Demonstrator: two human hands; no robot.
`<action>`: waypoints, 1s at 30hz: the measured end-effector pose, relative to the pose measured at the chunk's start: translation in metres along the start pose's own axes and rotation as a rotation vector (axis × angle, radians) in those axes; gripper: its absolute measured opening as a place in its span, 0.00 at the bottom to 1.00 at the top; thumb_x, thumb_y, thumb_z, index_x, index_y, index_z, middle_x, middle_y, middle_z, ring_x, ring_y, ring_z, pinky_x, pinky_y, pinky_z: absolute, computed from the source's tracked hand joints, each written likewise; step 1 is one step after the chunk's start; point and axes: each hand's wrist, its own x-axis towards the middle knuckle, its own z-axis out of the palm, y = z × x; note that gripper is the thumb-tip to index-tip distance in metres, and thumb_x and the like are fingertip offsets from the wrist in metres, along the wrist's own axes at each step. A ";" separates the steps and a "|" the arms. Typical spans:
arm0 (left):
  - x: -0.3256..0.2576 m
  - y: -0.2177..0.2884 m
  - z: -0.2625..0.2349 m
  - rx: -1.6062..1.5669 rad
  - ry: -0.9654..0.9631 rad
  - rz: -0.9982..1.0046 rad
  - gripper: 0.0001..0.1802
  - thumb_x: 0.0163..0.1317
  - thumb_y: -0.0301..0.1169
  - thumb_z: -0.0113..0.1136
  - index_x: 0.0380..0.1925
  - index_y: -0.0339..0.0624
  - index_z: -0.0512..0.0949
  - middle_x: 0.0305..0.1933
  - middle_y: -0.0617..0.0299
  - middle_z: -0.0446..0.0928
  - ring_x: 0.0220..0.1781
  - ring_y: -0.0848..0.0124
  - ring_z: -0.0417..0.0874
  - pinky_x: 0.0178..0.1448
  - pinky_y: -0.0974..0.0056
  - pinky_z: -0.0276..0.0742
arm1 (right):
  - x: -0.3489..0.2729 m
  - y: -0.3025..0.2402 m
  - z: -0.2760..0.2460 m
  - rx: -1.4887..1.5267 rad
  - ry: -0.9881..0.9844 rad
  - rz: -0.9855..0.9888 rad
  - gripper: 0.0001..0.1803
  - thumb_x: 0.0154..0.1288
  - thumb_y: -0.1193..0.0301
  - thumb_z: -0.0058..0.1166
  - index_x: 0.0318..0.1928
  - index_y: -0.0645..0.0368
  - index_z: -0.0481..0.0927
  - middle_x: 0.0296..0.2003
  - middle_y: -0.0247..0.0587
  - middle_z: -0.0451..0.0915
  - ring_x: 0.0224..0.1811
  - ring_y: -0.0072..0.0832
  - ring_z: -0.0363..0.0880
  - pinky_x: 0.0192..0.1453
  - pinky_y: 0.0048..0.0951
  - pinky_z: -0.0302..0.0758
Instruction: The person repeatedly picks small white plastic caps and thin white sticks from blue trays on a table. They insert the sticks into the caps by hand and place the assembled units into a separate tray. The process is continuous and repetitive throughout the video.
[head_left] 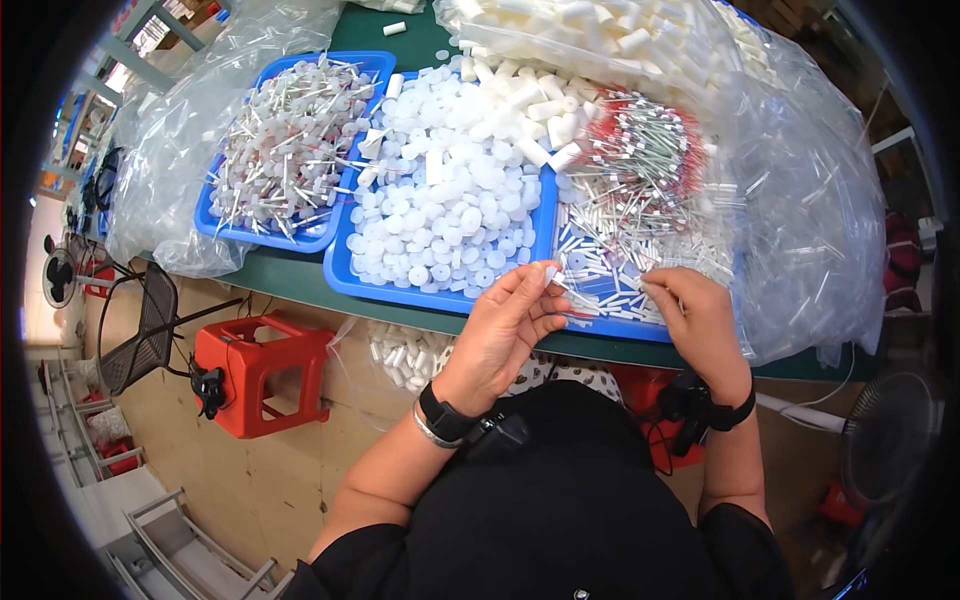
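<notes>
Left hand [502,328]: thumb and index finger pinched on a small white piece [551,276], other fingers loosely curled.
White piece: at left fingertips, over right tray's near left corner; probably held by the tips to keep it in sight. Exact shape unclear, partly covered by fingers.
Right hand [706,322]: thumb and index finger close together over the tubes [600,282]; cannot tell if gripping anything.
Right tray [632,328]: tubes near, red-wired bundle [650,145] far; likely set in front for short reach. Wire ends tangled, hard to separate.
Middle tray [400,294]: heaped discs [440,225]; white rolls [545,105] behind, far rim buried.
Left tray [262,239]: mixed stick-and-disc pieces [295,140], perhaps kept apart from loose parts.
Desk [425,313]: mostly covered; far edge hidden.
Stool [262,375]: red, on the floor at left.
</notes>
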 end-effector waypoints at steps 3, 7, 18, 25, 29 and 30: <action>-0.001 -0.005 0.002 0.006 -0.011 -0.035 0.17 0.71 0.37 0.54 0.53 0.38 0.73 0.43 0.57 0.79 0.47 0.69 0.83 0.52 0.67 0.80 | 0.001 0.005 0.000 -0.241 -0.100 -0.176 0.06 0.55 0.76 0.59 0.35 0.61 0.81 0.28 0.43 0.79 0.33 0.38 0.79 0.37 0.35 0.75; 0.002 -0.007 0.004 0.037 -0.030 -0.057 0.19 0.71 0.36 0.54 0.55 0.35 0.71 0.46 0.54 0.79 0.51 0.66 0.82 0.55 0.66 0.80 | 0.004 0.007 0.016 -0.435 -0.138 -0.219 0.03 0.50 0.78 0.57 0.27 0.60 0.77 0.26 0.42 0.73 0.32 0.39 0.77 0.37 0.38 0.73; 0.000 -0.005 0.006 0.029 0.032 0.017 0.20 0.70 0.34 0.55 0.56 0.33 0.71 0.45 0.56 0.80 0.51 0.67 0.82 0.56 0.67 0.80 | 0.002 -0.002 0.010 0.039 -0.118 -0.066 0.04 0.56 0.80 0.57 0.34 0.64 0.78 0.29 0.45 0.78 0.29 0.37 0.80 0.33 0.33 0.77; 0.001 -0.007 0.008 0.033 0.044 0.064 0.19 0.70 0.34 0.55 0.55 0.34 0.72 0.45 0.56 0.80 0.51 0.67 0.82 0.56 0.67 0.80 | 0.001 -0.020 0.010 0.233 -0.073 -0.036 0.07 0.59 0.80 0.59 0.39 0.65 0.81 0.32 0.43 0.81 0.28 0.31 0.81 0.32 0.28 0.76; 0.001 -0.009 0.009 0.045 0.052 0.071 0.18 0.70 0.33 0.54 0.55 0.34 0.73 0.45 0.56 0.80 0.50 0.67 0.83 0.56 0.66 0.80 | 0.000 -0.017 0.015 0.220 -0.032 -0.091 0.06 0.58 0.81 0.59 0.37 0.65 0.81 0.32 0.43 0.81 0.29 0.32 0.80 0.31 0.28 0.76; 0.001 -0.009 0.009 0.047 0.054 0.073 0.18 0.70 0.33 0.54 0.55 0.34 0.73 0.45 0.56 0.80 0.50 0.67 0.83 0.56 0.66 0.80 | 0.000 -0.018 0.015 0.221 -0.030 -0.088 0.06 0.57 0.81 0.59 0.37 0.65 0.81 0.32 0.43 0.81 0.29 0.32 0.80 0.31 0.28 0.76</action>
